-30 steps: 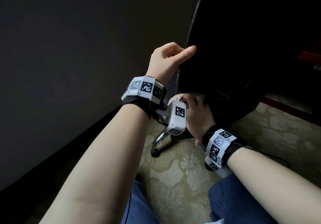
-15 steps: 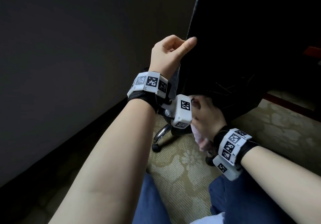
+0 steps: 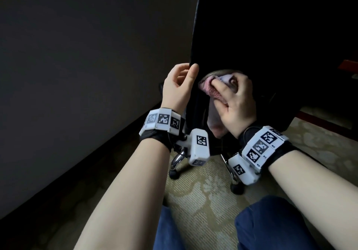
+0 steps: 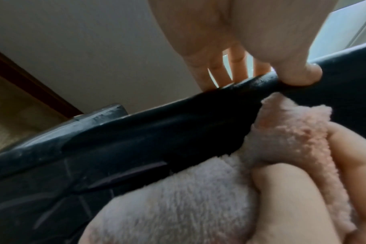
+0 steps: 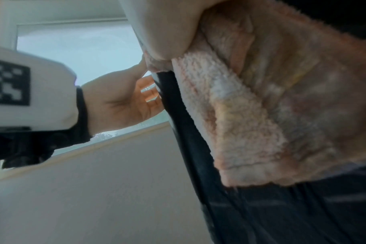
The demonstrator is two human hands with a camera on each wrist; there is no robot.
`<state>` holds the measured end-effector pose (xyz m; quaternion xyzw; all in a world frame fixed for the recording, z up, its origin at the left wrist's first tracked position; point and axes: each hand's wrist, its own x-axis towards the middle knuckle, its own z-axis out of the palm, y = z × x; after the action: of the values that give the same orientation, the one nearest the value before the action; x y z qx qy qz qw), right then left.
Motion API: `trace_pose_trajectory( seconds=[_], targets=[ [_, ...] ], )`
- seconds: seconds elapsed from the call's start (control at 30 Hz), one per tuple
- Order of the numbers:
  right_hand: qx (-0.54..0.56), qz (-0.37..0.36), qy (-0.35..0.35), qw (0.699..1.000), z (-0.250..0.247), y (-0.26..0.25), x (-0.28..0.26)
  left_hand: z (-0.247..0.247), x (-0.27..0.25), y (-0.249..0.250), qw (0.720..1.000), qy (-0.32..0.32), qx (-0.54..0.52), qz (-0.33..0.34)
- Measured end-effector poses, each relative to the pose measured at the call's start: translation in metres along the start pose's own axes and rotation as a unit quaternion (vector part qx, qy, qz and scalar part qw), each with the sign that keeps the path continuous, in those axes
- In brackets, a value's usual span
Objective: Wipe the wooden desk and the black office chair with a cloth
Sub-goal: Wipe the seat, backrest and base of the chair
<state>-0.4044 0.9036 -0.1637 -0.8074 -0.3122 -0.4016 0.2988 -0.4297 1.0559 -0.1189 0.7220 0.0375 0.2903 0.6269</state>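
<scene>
The black office chair (image 3: 271, 36) fills the upper right of the head view, its backrest turned toward me. My left hand (image 3: 180, 86) grips the backrest's left edge (image 4: 219, 92), thumb on the near face and fingers behind. My right hand (image 3: 232, 98) holds a pink fluffy cloth (image 3: 211, 92) bunched under its fingers and presses it against the chair back just right of that edge. The cloth (image 5: 272, 107) hangs down below the hand, and it shows again in the left wrist view as a pink wad (image 4: 198, 189). The wooden desk is out of sight.
A plain wall (image 3: 87, 65) with a dark skirting board runs along the left. Chrome chair legs with castors (image 3: 174, 174) stand on a patterned beige carpet (image 3: 203, 195). My knees in blue trousers (image 3: 271, 226) are at the bottom. A red-brown edge (image 3: 348, 65) shows far right.
My right hand has risen with the cloth from low on the chair back to beside my left hand. The cloth is now plainly visible. My left hand keeps its grip on the edge.
</scene>
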Motion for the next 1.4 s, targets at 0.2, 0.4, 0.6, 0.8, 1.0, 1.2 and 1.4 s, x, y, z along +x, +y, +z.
trace_pose_trajectory(
  seconds=[0.2,0.4,0.6,0.8,1.0,1.2,1.4],
  targets=[
    [0.001,0.017,-0.129,0.991,0.024,-0.009,-0.025,-0.006,0.001,-0.012,1.0,0.004,-0.004,-0.022],
    [-0.118,0.097,-0.406,0.901,0.039,-0.027,-0.042,-0.01,0.006,-0.02,1.0,0.009,-0.006,-0.014],
    [-0.077,0.189,-0.455,0.867,0.045,-0.039,-0.053,-0.011,0.007,-0.025,1.0,0.017,0.012,-0.002],
    [-0.043,0.148,-0.414,0.897,0.024,-0.026,-0.053,-0.006,0.004,-0.03,0.997,0.042,0.06,0.026],
    [0.004,0.081,-0.138,0.987,-0.012,0.004,-0.048,0.011,-0.018,-0.045,0.993,0.049,0.096,-0.038],
    [0.0,0.03,0.009,1.0,-0.017,0.021,-0.016,0.011,-0.018,-0.056,0.993,0.034,0.081,-0.078],
    [0.003,0.053,-0.014,0.998,0.004,0.02,-0.009,0.002,-0.01,-0.063,0.993,0.028,0.09,-0.072]
  ],
)
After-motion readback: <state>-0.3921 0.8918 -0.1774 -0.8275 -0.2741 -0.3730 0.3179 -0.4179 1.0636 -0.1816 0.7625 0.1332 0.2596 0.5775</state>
